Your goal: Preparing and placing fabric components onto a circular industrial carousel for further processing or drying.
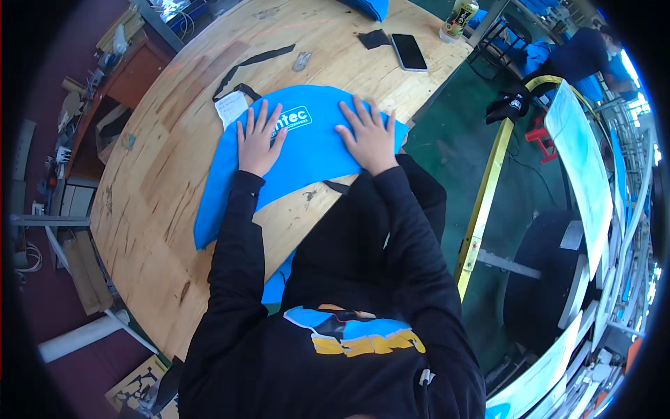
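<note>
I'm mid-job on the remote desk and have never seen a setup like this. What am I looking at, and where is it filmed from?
There is no machine here: you see a person's bare left hand and right hand. The single picture comes from a wide fisheye camera worn on the head, looking down, so straight edges bend near the rim and picture left is the person's left. Both hands lie flat, fingers spread, on blue fabric with white printing; neither grips anything. The fabric lies on a wooden table. Beyond it are a black strip, a smartphone and a bottle; white paper sits by its left side.
</note>
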The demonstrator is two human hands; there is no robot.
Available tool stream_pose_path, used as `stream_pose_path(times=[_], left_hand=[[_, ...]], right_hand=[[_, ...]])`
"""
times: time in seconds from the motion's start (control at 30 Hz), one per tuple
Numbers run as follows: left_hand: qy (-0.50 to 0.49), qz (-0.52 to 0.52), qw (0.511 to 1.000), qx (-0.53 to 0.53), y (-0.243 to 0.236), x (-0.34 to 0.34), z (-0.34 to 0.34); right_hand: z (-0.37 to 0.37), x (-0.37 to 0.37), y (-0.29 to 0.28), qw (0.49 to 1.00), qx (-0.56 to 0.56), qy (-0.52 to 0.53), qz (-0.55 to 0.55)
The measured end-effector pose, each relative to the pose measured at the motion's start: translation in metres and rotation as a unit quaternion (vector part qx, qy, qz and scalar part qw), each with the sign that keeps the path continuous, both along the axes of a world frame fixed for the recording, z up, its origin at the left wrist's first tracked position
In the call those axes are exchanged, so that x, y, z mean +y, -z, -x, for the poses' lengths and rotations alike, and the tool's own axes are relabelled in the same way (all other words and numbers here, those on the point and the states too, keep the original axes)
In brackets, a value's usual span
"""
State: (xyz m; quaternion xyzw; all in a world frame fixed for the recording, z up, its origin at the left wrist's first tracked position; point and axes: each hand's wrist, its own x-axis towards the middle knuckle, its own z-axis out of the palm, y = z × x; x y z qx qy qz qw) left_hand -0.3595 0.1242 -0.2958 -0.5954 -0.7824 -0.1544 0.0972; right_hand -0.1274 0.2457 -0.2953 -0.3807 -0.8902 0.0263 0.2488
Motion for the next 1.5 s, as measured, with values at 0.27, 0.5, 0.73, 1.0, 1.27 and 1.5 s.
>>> stream_pose_path(times=[0.27, 0.5, 0.73, 1.0, 1.27, 1.5], left_hand=[[-0.061, 0.019, 0.998, 0.017, -0.008, -0.074, 0.001], [-0.086, 0.052, 0.995, -0.012, -0.010, -0.068, -0.002], [0.046, -0.077, 0.996, 0.027, -0.073, 0.024, -0.096], [0.609, -0.121, 0.765, -0.169, -0.095, 0.149, -0.439], [0.635, -0.037, 0.769, -0.073, -0.004, 0.203, -0.617], [0.575, -0.005, 0.799, -0.176, -0.028, 0.173, -0.648]], right_hand=[[-0.074, -0.009, 0.008, 0.989, 0.139, -0.031, 0.034], [-0.109, -0.018, 0.044, 0.943, 0.288, 0.087, 0.143], [-0.248, -0.119, -0.005, 0.952, 0.254, 0.134, 0.105], [-0.454, -0.295, -0.056, 0.735, 0.032, 0.671, -0.093], [-0.512, -0.401, -0.038, 0.555, -0.069, 0.825, 0.083], [-0.528, -0.407, -0.056, 0.460, 0.086, 0.874, 0.135]])
